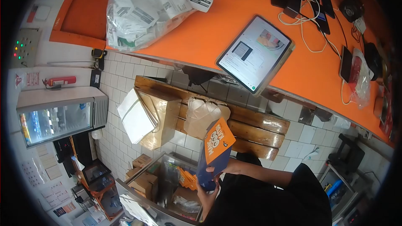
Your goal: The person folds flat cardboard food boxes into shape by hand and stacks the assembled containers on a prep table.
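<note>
Both of my hands are on a dark blue and orange printed carton [214,144], tilted upward, with large white lettering on its orange face. My right hand [224,167] reaches in from the right, its fingers closed over the carton's lower edge. Beneath it, my left hand [208,196] wraps the lower end of the carton. The carton partly covers a brown cardboard piece [199,119] on a slatted wooden bench [255,136]. Close below the hands is an open metal-framed container [142,171] with orange printed packs [187,178] and clear plastic inside.
An orange counter [201,37] runs across the top, holding a lit tablet [255,54], a clear bag of paper labels [142,12], phones and tangled cables [310,10]. A taped cardboard box [163,121] stands on the bench. A glass-door fridge [58,117] is at left.
</note>
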Tool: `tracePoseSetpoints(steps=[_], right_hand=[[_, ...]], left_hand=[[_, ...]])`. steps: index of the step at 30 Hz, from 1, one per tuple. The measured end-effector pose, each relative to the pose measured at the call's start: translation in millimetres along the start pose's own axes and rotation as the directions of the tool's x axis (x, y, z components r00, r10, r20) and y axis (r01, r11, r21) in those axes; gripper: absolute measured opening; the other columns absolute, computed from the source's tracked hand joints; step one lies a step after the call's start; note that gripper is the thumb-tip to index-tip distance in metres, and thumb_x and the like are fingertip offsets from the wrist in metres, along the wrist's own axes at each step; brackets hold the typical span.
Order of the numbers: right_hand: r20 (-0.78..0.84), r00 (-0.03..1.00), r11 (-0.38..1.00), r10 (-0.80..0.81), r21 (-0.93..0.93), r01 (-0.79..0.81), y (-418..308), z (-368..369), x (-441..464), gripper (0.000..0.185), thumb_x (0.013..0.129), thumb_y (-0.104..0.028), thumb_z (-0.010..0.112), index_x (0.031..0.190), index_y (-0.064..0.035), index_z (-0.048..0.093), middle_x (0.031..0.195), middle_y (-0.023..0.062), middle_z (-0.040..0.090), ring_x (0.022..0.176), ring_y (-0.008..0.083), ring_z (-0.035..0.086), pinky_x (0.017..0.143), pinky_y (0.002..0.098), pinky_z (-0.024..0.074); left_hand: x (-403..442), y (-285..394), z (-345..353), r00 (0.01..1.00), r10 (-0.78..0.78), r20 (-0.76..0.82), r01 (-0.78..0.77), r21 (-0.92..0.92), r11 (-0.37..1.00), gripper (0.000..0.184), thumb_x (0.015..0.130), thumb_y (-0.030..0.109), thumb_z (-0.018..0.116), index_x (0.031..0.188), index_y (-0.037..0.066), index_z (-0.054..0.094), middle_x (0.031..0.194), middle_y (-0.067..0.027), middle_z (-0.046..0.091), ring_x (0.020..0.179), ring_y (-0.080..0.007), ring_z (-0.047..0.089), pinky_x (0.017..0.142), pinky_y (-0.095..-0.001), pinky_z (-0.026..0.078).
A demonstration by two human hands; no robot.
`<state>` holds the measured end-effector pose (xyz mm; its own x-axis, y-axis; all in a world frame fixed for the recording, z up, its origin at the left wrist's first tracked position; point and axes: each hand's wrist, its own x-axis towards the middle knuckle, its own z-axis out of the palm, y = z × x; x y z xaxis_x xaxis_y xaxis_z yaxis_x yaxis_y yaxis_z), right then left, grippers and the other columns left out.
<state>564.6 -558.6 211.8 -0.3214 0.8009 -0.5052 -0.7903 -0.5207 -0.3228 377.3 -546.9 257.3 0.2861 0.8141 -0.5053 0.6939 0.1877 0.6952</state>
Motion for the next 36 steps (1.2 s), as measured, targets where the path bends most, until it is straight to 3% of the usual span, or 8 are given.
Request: tracePoseSetpoints(steps=[4, 9, 14, 17, 29, 33, 35, 36], right_hand=[[-0.059, 0.976, 0.931, -0.211, -0.318, 0.182, 9, 8, 0, 0.027, 0.084, -0.019, 0.061, 0.100, 0.0009, 0.054, 0.085, 0.0111, 0.060, 0.073, 0.0193, 0.061, 0.061, 0.0299, 0.0510], [0.124, 0.740, 0.400, -0.661, -0.776, 0.488, 20, 12, -7, 0.026, 0.084, -0.019, 0.061, 0.100, 0.0006, 0.055, 0.086, 0.0109, 0.061, 0.074, 0.0191, 0.060, 0.063, 0.0297, 0.0497], [0.074, 0.714, 0.505, -0.696, -0.656, 0.561, 16, 38, -16, 0.023, 0.081, -0.017, 0.066, 0.095, -0.0005, 0.058, 0.085, 0.0082, 0.063, 0.075, 0.0173, 0.061, 0.065, 0.0274, 0.0488], [-0.076, 0.878, 0.588, -0.472, -0.769, 0.250, 18, 41, -6, 0.024, 0.083, -0.020, 0.064, 0.096, -0.0017, 0.058, 0.085, 0.0065, 0.062, 0.075, 0.0160, 0.059, 0.065, 0.0275, 0.0467], [-0.041, 0.867, 0.839, -0.496, -0.279, 0.467, 31, 55, 14, 0.018, 0.080, -0.013, 0.066, 0.089, 0.0004, 0.058, 0.083, 0.0057, 0.063, 0.075, 0.0133, 0.059, 0.065, 0.0255, 0.0466], [0.260, 0.826, 0.797, -0.500, -0.234, 0.557, 3, 71, -17, 0.017, 0.079, -0.009, 0.066, 0.092, 0.0003, 0.060, 0.087, 0.0066, 0.063, 0.079, 0.0141, 0.060, 0.067, 0.0257, 0.0467], [0.256, 0.577, 0.239, -0.776, -0.727, 0.643, -12, 58, -34, 0.012, 0.082, -0.007, 0.063, 0.090, 0.0001, 0.059, 0.089, 0.0050, 0.061, 0.087, 0.0157, 0.060, 0.076, 0.0286, 0.0477], [0.102, 0.523, 0.205, -0.846, -0.844, 0.496, -19, 39, -39, 0.012, 0.085, -0.010, 0.059, 0.090, 0.0005, 0.057, 0.089, 0.0048, 0.061, 0.087, 0.0158, 0.059, 0.077, 0.0287, 0.0475]], left_hand=[[4, -2, -10, 0.991, 0.119, -0.054, -0.107, 0.181, 0.978, 0.078, 0.064, 0.011, 0.077, 0.127, -0.003, 0.033, 0.101, -0.0184, 0.058, 0.089, -0.0194, 0.060, 0.075, -0.0293, 0.049], [3, 19, -27, 0.977, 0.200, -0.076, -0.176, 0.244, 0.954, 0.082, 0.060, 0.005, 0.075, 0.131, 0.000, 0.034, 0.111, -0.0167, 0.056, 0.096, -0.0217, 0.059, 0.081, -0.0312, 0.048], [-2, 10, -37, 0.976, 0.193, -0.102, -0.169, 0.206, 0.964, 0.085, 0.060, 0.001, 0.074, 0.134, 0.003, 0.032, 0.125, -0.0182, 0.049, 0.105, -0.0252, 0.056, 0.086, -0.0317, 0.045], [2, 12, -36, 0.951, 0.271, -0.151, -0.242, 0.186, 0.952, 0.085, 0.060, 0.000, 0.074, 0.134, 0.003, 0.032, 0.123, -0.0185, 0.050, 0.105, -0.0251, 0.056, 0.087, -0.0320, 0.044], [2, 68, -34, 0.923, 0.373, -0.094, -0.320, 0.352, 0.880, 0.097, 0.063, 0.016, 0.076, 0.140, 0.003, 0.017, 0.115, -0.0257, 0.047, 0.101, -0.0351, 0.054, 0.081, -0.0360, 0.045], [8, 52, -48, 0.948, 0.253, -0.191, -0.272, -0.081, 0.959, 0.082, 0.079, 0.041, 0.060, 0.141, 0.005, 0.017, 0.139, -0.0223, 0.030, 0.124, -0.0343, 0.037, 0.098, -0.0367, 0.034], [15, 25, -63, 0.932, 0.262, -0.250, -0.308, -0.168, 0.937, 0.075, 0.087, 0.052, 0.041, 0.140, 0.003, 0.019, 0.139, -0.0165, 0.029, 0.125, -0.0272, 0.034, 0.099, -0.0343, 0.031], [18, 0, -71, 0.954, 0.162, -0.254, -0.230, -0.269, 0.935, 0.073, 0.088, 0.052, 0.039, 0.139, 0.002, 0.021, 0.135, -0.0152, 0.036, 0.119, -0.0246, 0.040, 0.095, -0.0332, 0.035]])
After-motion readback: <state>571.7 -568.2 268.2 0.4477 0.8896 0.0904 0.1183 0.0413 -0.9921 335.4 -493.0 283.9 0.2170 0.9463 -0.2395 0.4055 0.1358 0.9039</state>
